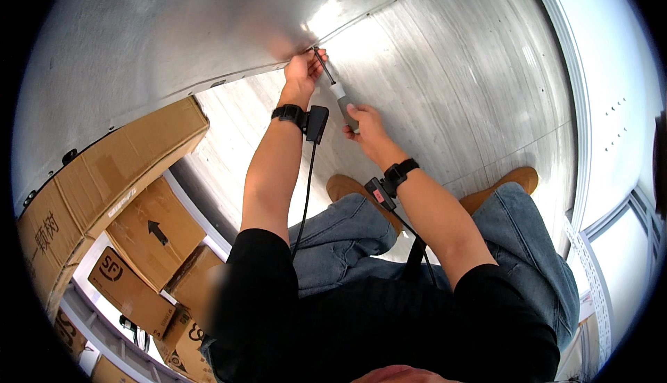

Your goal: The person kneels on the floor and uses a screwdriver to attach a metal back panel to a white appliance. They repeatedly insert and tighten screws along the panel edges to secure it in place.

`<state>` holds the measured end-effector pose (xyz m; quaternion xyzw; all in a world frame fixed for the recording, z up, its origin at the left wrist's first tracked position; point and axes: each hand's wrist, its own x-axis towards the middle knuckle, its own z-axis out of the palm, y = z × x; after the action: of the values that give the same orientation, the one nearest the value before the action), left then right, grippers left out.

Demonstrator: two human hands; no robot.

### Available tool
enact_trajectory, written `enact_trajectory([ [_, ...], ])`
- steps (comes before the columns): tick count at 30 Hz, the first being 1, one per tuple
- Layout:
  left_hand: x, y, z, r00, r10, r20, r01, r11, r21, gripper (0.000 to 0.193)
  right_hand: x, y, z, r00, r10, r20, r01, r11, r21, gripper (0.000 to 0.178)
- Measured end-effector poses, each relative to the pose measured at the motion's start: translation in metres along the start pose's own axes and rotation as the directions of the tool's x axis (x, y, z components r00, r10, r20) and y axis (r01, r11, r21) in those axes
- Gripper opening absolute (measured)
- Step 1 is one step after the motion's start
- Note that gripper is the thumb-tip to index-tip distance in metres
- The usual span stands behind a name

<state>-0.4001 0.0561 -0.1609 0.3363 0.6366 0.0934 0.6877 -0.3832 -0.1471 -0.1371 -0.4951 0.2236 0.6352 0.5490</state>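
Observation:
A screwdriver [344,103] with a grey and white handle and a long dark shaft slants up to the lower edge of a large grey metal panel [208,22]. My right hand [367,131] is wrapped round its handle. At the panel edge my left hand [302,70] has its fingers curled close about the tip of the shaft. What lies between those fingers, if anything, is too small to make out.
Several brown cardboard boxes [156,227] are stacked at the left on a rack, with a long carton [132,161] along the panel. Below is a pale wood-look floor [458,70]. A white wall panel [604,70] stands at the right. Cables [308,195] hang from my wrist bands.

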Motion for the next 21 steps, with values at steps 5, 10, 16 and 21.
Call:
enact_trajectory([
  [5, 0.0, -0.002, 0.004, 1.0, 0.018, 0.001, -0.018, 1.0, 0.011, 0.019, -0.002, -0.003, -0.003, 1.0, 0.009, -0.024, -0.009, 1.0, -0.009, 0.041],
  [10, -0.001, 0.0, 0.005, 1.0, 0.019, 0.005, -0.019, 0.999, 0.028, 0.018, 0.003, 0.002, -0.007, 0.999, 0.046, -0.013, -0.046, 0.999, 0.009, 0.043],
  [16, -0.005, -0.002, 0.011, 1.0, 0.021, 0.001, -0.021, 1.0, 0.009, 0.018, -0.009, -0.004, 0.0, 0.995, 0.012, -0.103, -0.019, 0.998, -0.066, 0.049],
  [21, -0.007, -0.004, 0.015, 1.0, 0.029, -0.009, -0.029, 0.999, -0.014, 0.018, 0.003, 0.002, -0.017, 0.992, 0.123, 0.038, -0.125, 0.991, 0.055, 0.057],
])
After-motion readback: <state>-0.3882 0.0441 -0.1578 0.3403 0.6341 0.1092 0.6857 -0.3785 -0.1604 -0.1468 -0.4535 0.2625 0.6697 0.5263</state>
